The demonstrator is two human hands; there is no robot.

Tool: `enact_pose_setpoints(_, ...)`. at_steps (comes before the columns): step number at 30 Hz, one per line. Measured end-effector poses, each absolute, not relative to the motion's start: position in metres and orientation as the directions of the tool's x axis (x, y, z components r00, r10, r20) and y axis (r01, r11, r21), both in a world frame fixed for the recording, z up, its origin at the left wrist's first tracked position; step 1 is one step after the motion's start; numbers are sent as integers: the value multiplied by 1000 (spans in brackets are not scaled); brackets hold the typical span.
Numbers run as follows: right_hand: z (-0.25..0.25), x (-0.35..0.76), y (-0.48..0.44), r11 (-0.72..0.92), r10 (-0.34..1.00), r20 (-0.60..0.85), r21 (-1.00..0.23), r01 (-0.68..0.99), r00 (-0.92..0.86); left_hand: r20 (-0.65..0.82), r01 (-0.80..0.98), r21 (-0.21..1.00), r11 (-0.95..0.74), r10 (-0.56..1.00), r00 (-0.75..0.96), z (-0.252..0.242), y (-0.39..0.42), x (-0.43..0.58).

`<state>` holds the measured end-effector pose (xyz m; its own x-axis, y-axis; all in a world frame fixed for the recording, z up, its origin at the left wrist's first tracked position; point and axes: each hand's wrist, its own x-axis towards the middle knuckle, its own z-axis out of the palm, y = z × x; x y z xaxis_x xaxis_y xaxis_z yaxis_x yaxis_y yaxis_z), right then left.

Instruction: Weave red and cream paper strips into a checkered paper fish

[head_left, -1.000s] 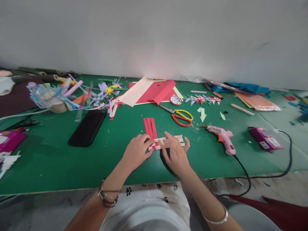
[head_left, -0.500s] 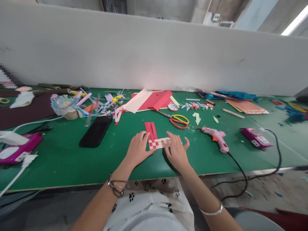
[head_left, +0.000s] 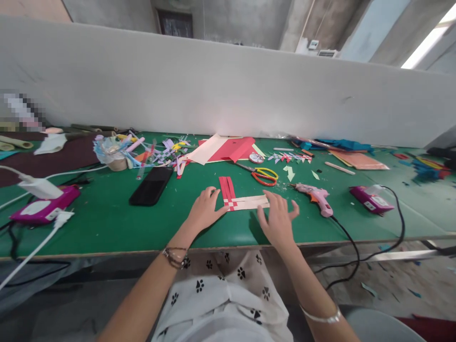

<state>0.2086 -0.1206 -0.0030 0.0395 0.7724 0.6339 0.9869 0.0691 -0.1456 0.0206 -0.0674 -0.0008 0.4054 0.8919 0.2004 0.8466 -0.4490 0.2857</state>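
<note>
Red paper strips and cream paper strips lie flat on the green table, woven into a small checkered corner. From that corner the red strips point away from me and the cream ones run to the right. My left hand rests at the left of the weave, fingers apart, its thumb tip at the checkered corner. At the far right end of the cream strips is my right hand, its fingers spread and fingertips at the strip ends. Whether those fingertips press on the paper, I cannot tell.
Behind the strips lie scissors and red paper sheets. A pink glue gun with a black cord is on the right, near a purple box. A black phone and a purple power strip are leftward.
My right hand has slid right along the cream strips, uncovering more of them. My left hand stays beside the woven corner. The camera view has shifted slightly.
</note>
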Motion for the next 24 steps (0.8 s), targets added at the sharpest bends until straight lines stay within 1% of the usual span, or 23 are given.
enact_pose_setpoints(2, -6, 221, -132, 11, 745, 662, -128, 992, 77, 226, 839, 296, -456, 887, 403, 0, -77, 5)
enact_pose_setpoints(4, -13, 232, -138, -18, 716, 691, -132, 991, 105, 307, 846, 264, -464, 872, 382, -3, -88, -16)
enact_pose_setpoints(6, -20, 240, -140, 2, 673, 731, -157, 988, 115, 404, 875, 232, -425, 860, 310, -11, -98, -41)
enact_pose_setpoints(10, -28, 245, -139, 63, 550, 831, -143, 988, 86, 505, 901, 184, -392, 824, 256, -26, -109, -84)
enact_pose_setpoints(13, -28, 244, -140, 81, 504, 861, -120, 989, 63, 546, 896, 129, -425, 785, 293, -29, -110, -99)
enact_pose_setpoints(16, -28, 243, -142, 47, 500, 860, -142, 989, 100, 619, 875, 75, -478, 710, 334, -29, -110, -104)
enact_pose_setpoints(20, -28, 243, -142, 13, 484, 864, -165, 986, 138, 695, 837, -35, -545, 589, 413, -31, -110, -105)
enact_pose_setpoints(22, -28, 244, -141, 32, 472, 873, -152, 988, 119, 724, 827, -53, -559, 549, 417, -32, -111, -105)
enact_pose_setpoints(24, -29, 245, -140, 53, 479, 872, -138, 989, 96, 755, 832, -42, -553, 528, 389, -32, -113, -103)
